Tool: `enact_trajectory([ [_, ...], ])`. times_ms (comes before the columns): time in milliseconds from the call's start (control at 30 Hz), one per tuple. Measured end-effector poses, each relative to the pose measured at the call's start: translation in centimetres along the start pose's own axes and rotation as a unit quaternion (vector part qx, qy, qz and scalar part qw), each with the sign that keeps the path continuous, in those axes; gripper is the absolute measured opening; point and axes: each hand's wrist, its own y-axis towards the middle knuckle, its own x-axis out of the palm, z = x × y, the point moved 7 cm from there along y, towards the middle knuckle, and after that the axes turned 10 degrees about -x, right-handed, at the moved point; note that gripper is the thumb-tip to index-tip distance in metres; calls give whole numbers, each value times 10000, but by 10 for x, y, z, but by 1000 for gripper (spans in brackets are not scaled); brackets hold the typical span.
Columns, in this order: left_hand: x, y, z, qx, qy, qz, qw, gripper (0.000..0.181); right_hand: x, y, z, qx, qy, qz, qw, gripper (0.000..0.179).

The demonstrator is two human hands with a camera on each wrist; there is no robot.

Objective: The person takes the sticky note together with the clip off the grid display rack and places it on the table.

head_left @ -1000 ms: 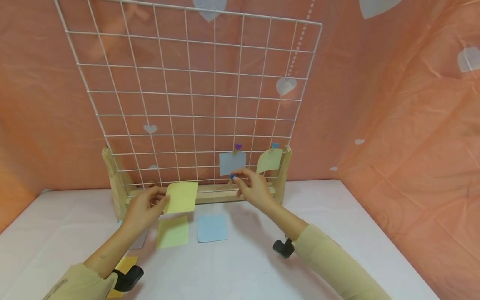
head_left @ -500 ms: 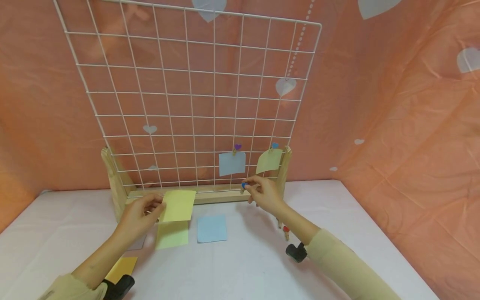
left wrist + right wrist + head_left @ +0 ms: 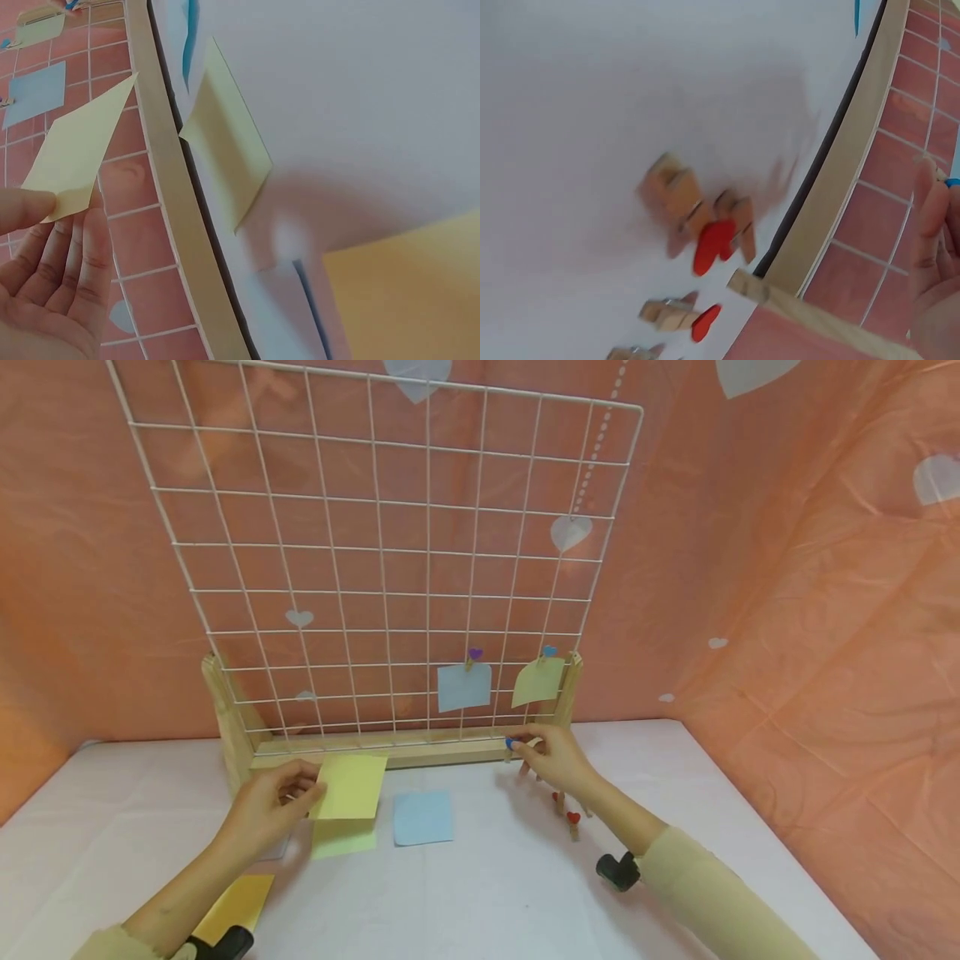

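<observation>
My left hand [image 3: 270, 795] pinches a yellow sticky note [image 3: 348, 785] by its left edge, thumb on top in the left wrist view. The note hovers above a pale green-yellow note [image 3: 343, 842] on the table. Just in front of the rack's wooden base, my right hand [image 3: 561, 762] pinches a small wooden clothespin with a blue heart [image 3: 509, 744]. On the white wire grid [image 3: 429, 508], a purple-heart clothespin [image 3: 476, 653] holds a light blue note [image 3: 464, 688]. To its right, a blue-heart clothespin [image 3: 549, 651] holds a curled pale yellow note [image 3: 537, 683].
Several red-heart clothespins [image 3: 573, 820] lie below my right forearm. A blue note [image 3: 423, 818] is on the table centre, an orange-yellow note [image 3: 236, 906] by my left forearm. Wooden posts [image 3: 228, 727] flank the grid; orange cloth [image 3: 817, 635] surrounds the table.
My left hand has lowered the yellow note and shifted slightly left. My right hand has moved right and down from the grid with the clothespin, uncovering red-heart clothespins.
</observation>
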Motion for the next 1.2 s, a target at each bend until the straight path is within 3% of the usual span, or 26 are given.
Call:
enact_trajectory([
  [200,2,-5,-9,-131,72,-221,9996,12,-7,-9,9,78,-241,-85,9996,24],
  [500,7,-11,-15,-11,37,-652,9979,12,-15,-19,27,281,-377,-130,9988,23],
  [733,8,-20,-24,-232,217,-806,9962,12,-14,-22,36,399,-301,-382,9980,25],
  [867,8,-24,-32,-394,78,-986,9943,16,-11,-24,40,426,-355,-554,9969,24],
  [967,11,-29,-38,-616,-242,-1427,9875,24,-8,-25,40,316,-369,-705,9963,21],
  [1100,15,-34,-43,-938,-770,-2060,9710,35,-5,-27,40,339,-259,-906,9950,18],
  [1200,18,-36,-45,-1149,-979,-2282,9618,39,-4,-27,41,463,-217,-1012,9935,17],
])
